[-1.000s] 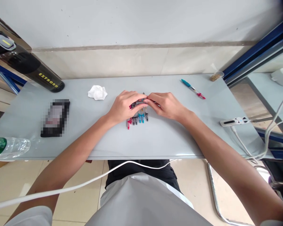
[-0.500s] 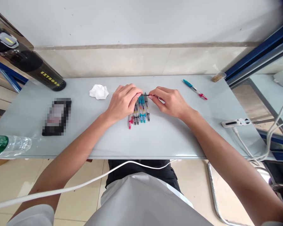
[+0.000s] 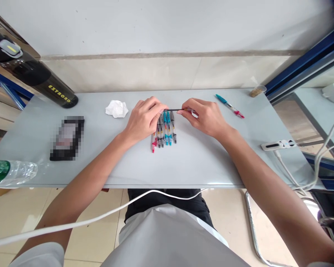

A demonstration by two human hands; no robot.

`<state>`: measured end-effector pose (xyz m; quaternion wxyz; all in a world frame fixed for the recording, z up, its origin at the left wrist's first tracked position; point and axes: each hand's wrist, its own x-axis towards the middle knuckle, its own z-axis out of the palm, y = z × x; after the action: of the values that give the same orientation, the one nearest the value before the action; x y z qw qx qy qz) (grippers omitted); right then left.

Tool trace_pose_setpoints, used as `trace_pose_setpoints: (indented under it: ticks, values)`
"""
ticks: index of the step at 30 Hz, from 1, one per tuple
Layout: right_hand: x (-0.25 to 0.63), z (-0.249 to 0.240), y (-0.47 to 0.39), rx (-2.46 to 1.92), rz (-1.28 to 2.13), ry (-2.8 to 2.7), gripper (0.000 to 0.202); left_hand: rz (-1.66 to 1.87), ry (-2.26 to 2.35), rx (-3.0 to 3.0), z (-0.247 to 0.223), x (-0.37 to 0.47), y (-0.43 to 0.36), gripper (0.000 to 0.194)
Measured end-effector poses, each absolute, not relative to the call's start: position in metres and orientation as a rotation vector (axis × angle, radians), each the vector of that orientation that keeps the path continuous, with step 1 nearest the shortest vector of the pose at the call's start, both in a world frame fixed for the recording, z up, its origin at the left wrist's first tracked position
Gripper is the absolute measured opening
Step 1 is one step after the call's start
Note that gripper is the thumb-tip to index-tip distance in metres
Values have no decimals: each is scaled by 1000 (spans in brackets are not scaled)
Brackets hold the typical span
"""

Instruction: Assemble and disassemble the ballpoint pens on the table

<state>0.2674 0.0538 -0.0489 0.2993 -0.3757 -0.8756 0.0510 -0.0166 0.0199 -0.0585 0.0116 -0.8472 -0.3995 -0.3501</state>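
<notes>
Pens [image 3: 168,118]: clear-barrelled plastic, side by side
Left hand [image 3: 145,118]: you pinch slim black rod [image 3: 173,109] by pens' far ends
Right hand [image 3: 205,116]: you grip it too

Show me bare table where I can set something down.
Free: between the row of pens and table's near edge; also between the teal-and-red pen and white device. Crowded: around left hand, right hand and row.

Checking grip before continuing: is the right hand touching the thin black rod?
Touching. The head view shows the right hand with the thin black rod between its fingertips.
</notes>
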Motion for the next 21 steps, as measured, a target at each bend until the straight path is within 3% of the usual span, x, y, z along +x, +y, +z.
trace_pose_setpoints:
  ticks: [21]
  values:
    - [271, -50, 58, -1031, 85, -2297, 56, -1109, -1236, -2614, -62, -17, 21, 44]
